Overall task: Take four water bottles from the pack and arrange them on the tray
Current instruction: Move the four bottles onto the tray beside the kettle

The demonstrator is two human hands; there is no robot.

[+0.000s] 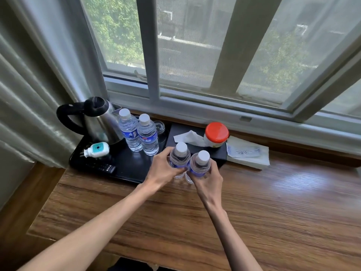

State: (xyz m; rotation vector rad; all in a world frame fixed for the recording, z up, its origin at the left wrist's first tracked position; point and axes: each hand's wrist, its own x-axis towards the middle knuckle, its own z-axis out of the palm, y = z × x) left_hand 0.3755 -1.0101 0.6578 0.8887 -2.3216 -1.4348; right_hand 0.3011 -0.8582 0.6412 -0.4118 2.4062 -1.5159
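- Two bare forearms are reaching in from six o'clock over the brown wood-grain desk (273,208).
- The left hand (163,171) is wrapping closed around a clear plastic water bottle with a white cap and blue label (180,156), thumb across its front, fingers curling behind.
- The right hand (208,178) is closing around a second clear white-capped water bottle (201,163), gripping it at the label from the five o'clock side.
- These two held bottles are standing upright and touching each other, at the near right edge of the glossy black rectangular tray (129,165); whether their bases are resting on it cannot be told.
- At ten o'clock from the hands, two more clear water bottles are standing upright on the tray, touching: one nearer the kettle (130,132), one to its right (147,135).
- A white and teal plug-in device (96,150) is lying on the tray at nine o'clock, with a black remote control (103,167) just nearer.
- A stainless steel electric kettle with a black handle (95,120) is sitting at the tray's far left.
- At one o'clock, a white jar with a red lid (216,134) is resting on a dark flat tissue box (195,142).
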